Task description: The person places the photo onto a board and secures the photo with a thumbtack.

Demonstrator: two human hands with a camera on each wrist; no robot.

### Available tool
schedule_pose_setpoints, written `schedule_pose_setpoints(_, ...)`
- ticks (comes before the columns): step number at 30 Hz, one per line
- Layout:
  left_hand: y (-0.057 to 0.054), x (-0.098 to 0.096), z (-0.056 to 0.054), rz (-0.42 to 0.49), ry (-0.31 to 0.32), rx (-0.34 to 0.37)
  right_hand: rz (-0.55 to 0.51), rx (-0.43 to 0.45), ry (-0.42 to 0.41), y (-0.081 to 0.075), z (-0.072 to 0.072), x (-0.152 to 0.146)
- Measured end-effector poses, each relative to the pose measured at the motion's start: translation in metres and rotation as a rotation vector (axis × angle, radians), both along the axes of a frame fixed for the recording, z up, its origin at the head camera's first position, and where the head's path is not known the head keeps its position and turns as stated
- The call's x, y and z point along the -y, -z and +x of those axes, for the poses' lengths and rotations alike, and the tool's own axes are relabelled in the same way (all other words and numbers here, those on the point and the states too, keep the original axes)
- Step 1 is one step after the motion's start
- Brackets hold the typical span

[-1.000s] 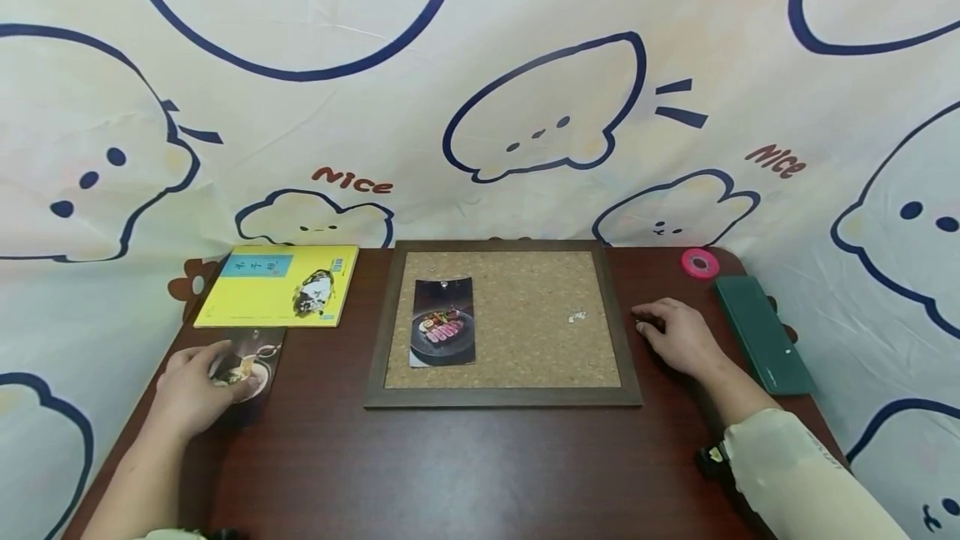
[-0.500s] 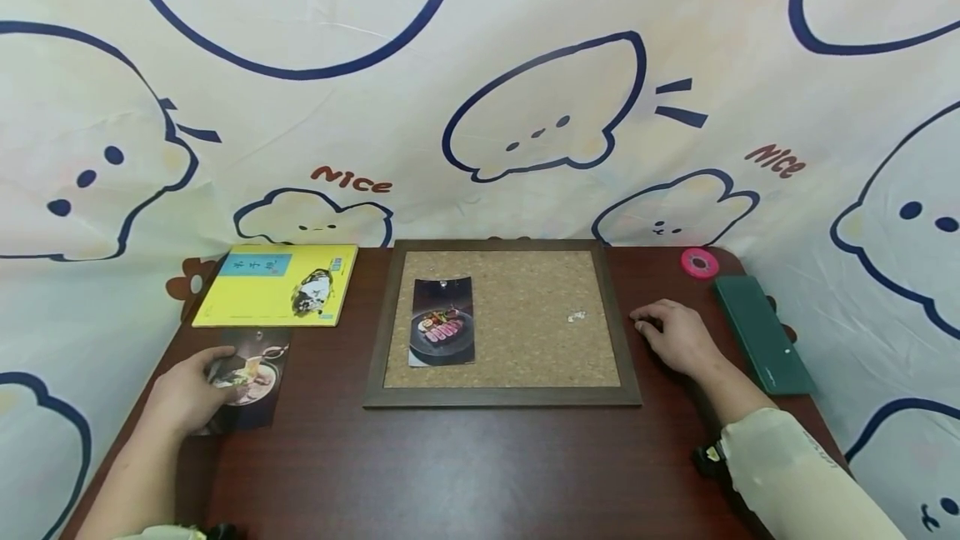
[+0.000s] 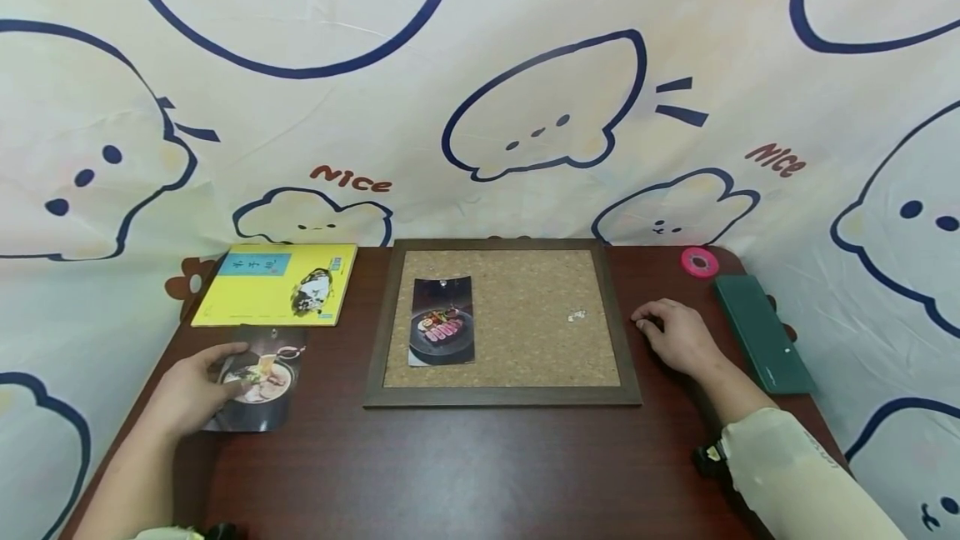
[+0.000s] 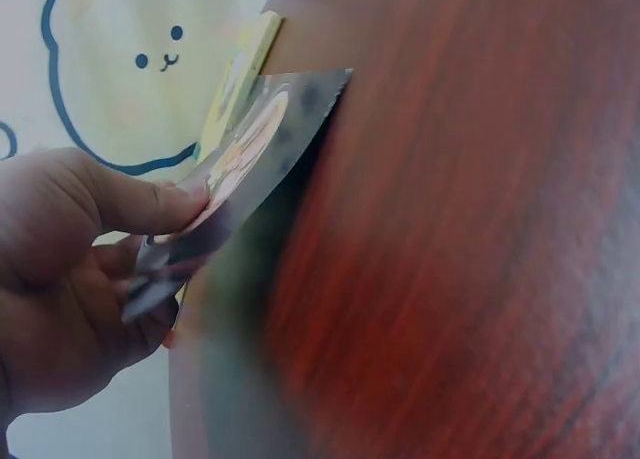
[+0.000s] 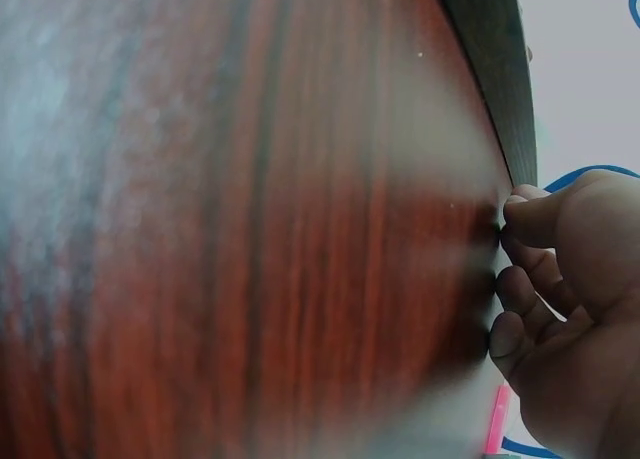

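My left hand (image 3: 189, 390) pinches a dark photo card (image 3: 273, 411) by its left edge, thumb on the printed face and fingers beneath. A bowl of food is printed on this card. In the left wrist view the photo card (image 4: 290, 129) bends slightly and stands up off the table at an angle. My right hand (image 3: 678, 336) rests on the table just right of the framed cork board (image 3: 525, 315), fingers loosely curled, nothing in them. Pinned to the board's left part is a second photo (image 3: 442, 344), showing sliced meat on a plate. Several clear pushpins (image 3: 577, 317) sit together at the board's right.
Beyond the left hand lies a yellow book (image 3: 255, 298), its near edge close to the held card. A pink ring-shaped roll (image 3: 700, 262) and a dark green case (image 3: 763, 336) are at the right. Patterned cloth walls (image 3: 510, 207) border the brown table (image 3: 480, 473).
My left hand has drawn the photo card a little to the right and lifted it, so more of its picture shows. The right hand stays in place.
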State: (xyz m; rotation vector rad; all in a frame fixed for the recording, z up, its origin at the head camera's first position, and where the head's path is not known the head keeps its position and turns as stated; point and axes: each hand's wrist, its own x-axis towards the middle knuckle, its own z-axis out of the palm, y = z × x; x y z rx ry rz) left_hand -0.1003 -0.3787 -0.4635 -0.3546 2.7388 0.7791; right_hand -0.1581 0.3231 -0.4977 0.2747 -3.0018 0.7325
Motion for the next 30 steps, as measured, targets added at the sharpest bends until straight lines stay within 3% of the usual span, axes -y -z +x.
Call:
schedule_pose_setpoints(10, -0.014, -0.008, 0.001, 0.142, 0.006, 0.014, -0.005, -0.011, 0.001, -0.002, 0.001, 0.004)
schedule_pose_setpoints(16, -0.019, -0.018, 0.0, 0.169, 0.05, -0.02, -0.013, -0.023, -0.001, -0.001, 0.0, 0.005)
schedule_pose_setpoints(23, -0.025, -0.032, -0.004, 0.193, 0.054, -0.006, -0.032, -0.015, -0.006, -0.002, -0.001, 0.009)
schedule_pose_setpoints(30, -0.028, -0.049, -0.008, 0.241, 0.064, -0.048, -0.052, -0.043, -0.018, -0.005, -0.002, 0.013)
